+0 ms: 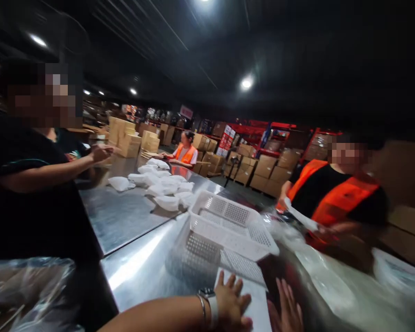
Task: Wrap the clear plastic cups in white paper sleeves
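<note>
My left hand [231,300], with a watch and a bracelet at the wrist, lies flat with its fingers spread on a flat white sheet or pack [260,302] at the table's near edge. What kind of thing it is I cannot tell. My right hand [287,306] is at the right side of that white piece, its fingers stretched out and its lower part cut off by the frame. Whether it touches the piece is unclear. Just beyond both hands stands a white perforated plastic basket [233,233], with no contents visible inside.
White wrapped bundles [168,203] are heaped on the metal table [124,230]. A co-worker [342,193] in an orange vest holds a white strip at right, beside blurred plastic packs [332,276]. Another person [38,161] stands left; a third [185,152] sits behind, near cartons [127,143].
</note>
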A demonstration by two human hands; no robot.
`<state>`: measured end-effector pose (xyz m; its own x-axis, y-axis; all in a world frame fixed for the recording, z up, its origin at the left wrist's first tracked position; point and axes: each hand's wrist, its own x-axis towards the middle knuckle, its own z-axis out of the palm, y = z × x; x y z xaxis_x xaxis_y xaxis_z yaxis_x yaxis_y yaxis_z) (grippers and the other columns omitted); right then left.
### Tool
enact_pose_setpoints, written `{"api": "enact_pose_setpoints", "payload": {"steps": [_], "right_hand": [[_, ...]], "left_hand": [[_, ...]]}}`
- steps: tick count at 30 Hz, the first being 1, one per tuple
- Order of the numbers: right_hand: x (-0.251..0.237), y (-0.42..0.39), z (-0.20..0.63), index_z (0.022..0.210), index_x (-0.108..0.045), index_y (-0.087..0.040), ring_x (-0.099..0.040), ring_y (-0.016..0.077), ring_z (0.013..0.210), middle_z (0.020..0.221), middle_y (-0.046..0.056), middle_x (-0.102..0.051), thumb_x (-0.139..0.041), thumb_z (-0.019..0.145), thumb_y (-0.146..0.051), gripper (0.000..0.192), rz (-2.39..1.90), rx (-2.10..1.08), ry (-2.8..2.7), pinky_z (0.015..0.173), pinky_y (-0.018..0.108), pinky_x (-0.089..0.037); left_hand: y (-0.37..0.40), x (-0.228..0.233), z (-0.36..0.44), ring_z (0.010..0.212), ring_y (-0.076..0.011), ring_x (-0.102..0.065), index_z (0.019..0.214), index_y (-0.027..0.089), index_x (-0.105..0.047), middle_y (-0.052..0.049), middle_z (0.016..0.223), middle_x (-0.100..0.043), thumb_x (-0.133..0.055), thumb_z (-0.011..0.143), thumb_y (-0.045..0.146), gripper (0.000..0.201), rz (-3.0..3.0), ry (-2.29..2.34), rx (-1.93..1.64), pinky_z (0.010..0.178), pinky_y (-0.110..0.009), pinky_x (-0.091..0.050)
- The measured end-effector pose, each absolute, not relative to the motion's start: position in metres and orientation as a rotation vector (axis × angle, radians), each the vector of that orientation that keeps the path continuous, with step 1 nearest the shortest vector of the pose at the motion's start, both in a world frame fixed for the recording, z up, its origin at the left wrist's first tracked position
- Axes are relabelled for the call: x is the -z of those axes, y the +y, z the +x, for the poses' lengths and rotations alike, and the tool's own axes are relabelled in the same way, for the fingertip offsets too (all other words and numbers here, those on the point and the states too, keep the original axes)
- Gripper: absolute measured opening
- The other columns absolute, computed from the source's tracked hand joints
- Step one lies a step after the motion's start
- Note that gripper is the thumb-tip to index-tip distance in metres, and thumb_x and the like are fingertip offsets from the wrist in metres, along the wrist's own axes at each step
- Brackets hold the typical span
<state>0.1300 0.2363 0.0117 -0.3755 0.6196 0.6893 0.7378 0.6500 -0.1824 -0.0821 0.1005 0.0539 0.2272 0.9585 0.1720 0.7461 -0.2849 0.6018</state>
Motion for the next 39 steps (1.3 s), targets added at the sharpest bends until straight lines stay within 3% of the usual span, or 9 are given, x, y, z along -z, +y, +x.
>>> {"api": "enact_pose_setpoints", "payload": {"steps": [3, 7, 10, 12, 21, 24, 28, 33, 39], "right_hand": [[-0.060, 0.230, 0.100, 0.154, -0.024, -0.014, -0.015, 0.0384, 0.148, 0.157, 0.019, -0.029, -0.041, 0.091, -0.042, 0.071, -1.028, 0.462, -2.215, 0.115, 0.066, -0.017], [-0.130, 0.237, 0.047, 0.146, -0.042, -0.020, -0.019, 0.0366, 0.147, 0.155, 0.014, -0.036, -0.054, 0.082, -0.007, 0.067, -1.285, 0.455, -2.427, 0.116, 0.066, -0.004], [-0.158, 0.249, 0.025, 0.126, -0.062, -0.019, -0.053, 0.0321, 0.125, 0.125, 0.015, -0.065, -0.050, 0.087, -0.003, 0.044, -1.369, 0.325, -2.493, 0.115, 0.061, -0.018], [-0.165, 0.256, 0.022, 0.112, -0.068, -0.017, -0.061, 0.0283, 0.112, 0.110, 0.013, -0.071, -0.048, 0.091, -0.007, 0.031, -1.370, 0.312, -2.494, 0.112, 0.052, -0.029], [-0.143, 0.224, 0.037, 0.125, -0.062, -0.017, -0.054, 0.0247, 0.122, 0.125, 0.012, -0.064, -0.036, 0.097, -0.009, 0.039, -1.259, 0.262, -2.507, 0.112, 0.043, -0.027], [-0.118, 0.209, 0.030, 0.113, -0.070, -0.024, -0.057, 0.0229, 0.118, 0.119, 0.008, -0.068, -0.050, 0.094, -0.013, 0.030, -1.177, 0.153, -2.606, 0.107, 0.036, -0.036], [-0.094, 0.213, 0.013, 0.106, -0.073, -0.017, -0.067, 0.0226, 0.100, 0.107, 0.011, -0.073, -0.055, 0.091, -0.015, 0.024, -1.364, 0.027, -2.531, 0.087, 0.030, -0.049], [-0.088, 0.227, 0.001, 0.100, -0.074, -0.018, -0.068, 0.0170, 0.095, 0.104, 0.007, -0.074, -0.056, 0.092, -0.019, 0.020, -1.518, -0.079, -2.409, 0.079, 0.022, -0.048], [-0.098, 0.220, 0.018, 0.090, -0.072, -0.016, -0.066, 0.0215, 0.098, 0.103, 0.011, -0.071, -0.050, 0.093, -0.015, 0.022, -1.579, -0.034, -2.391, 0.085, 0.028, -0.047]], "left_hand": [[0.084, -0.070, -0.084, 0.149, -0.0385, -0.013, 0.146, 0.020, -0.043, -0.016, 0.160, -0.025, -0.044, 0.087, 0.054, 0.068, 2.154, 1.632, -0.657, 0.116, -0.064, 0.002], [0.074, -0.082, -0.089, 0.148, -0.0378, -0.018, 0.146, 0.020, -0.044, -0.017, 0.159, -0.028, -0.042, 0.089, 0.051, 0.065, 2.205, 1.651, -0.527, 0.117, -0.064, -0.005], [0.075, -0.080, -0.092, 0.148, -0.0384, -0.018, 0.147, 0.020, -0.043, -0.018, 0.159, -0.028, -0.040, 0.091, 0.049, 0.063, 2.200, 1.738, -0.470, 0.116, -0.066, -0.007], [0.077, -0.077, -0.093, 0.148, -0.0393, -0.019, 0.146, 0.019, -0.043, -0.018, 0.158, -0.029, -0.040, 0.091, 0.047, 0.062, 2.197, 1.791, -0.467, 0.115, -0.067, -0.009], [0.082, -0.075, -0.099, 0.144, -0.0418, -0.026, 0.143, 0.017, -0.048, -0.021, 0.155, -0.035, -0.046, 0.089, 0.045, 0.061, 2.216, 1.877, -0.452, 0.111, -0.071, -0.014], [0.081, -0.075, -0.098, 0.144, -0.0423, -0.027, 0.142, 0.016, -0.048, -0.021, 0.155, -0.036, -0.047, 0.089, 0.044, 0.060, 2.218, 1.883, -0.468, 0.111, -0.071, -0.014], [0.079, -0.077, -0.097, 0.144, -0.0423, -0.027, 0.143, 0.015, -0.048, -0.021, 0.155, -0.036, -0.046, 0.089, 0.044, 0.061, 2.208, 1.877, -0.443, 0.112, -0.070, -0.014], [0.081, -0.077, -0.097, 0.145, -0.0423, -0.025, 0.145, 0.015, -0.046, -0.021, 0.156, -0.034, -0.045, 0.089, 0.045, 0.062, 2.211, 1.869, -0.423, 0.112, -0.070, -0.013], [0.085, -0.074, -0.099, 0.143, -0.0420, -0.029, 0.142, 0.018, -0.049, -0.020, 0.154, -0.038, -0.048, 0.088, 0.046, 0.061, 2.229, 1.872, -0.439, 0.111, -0.070, -0.017]]}}
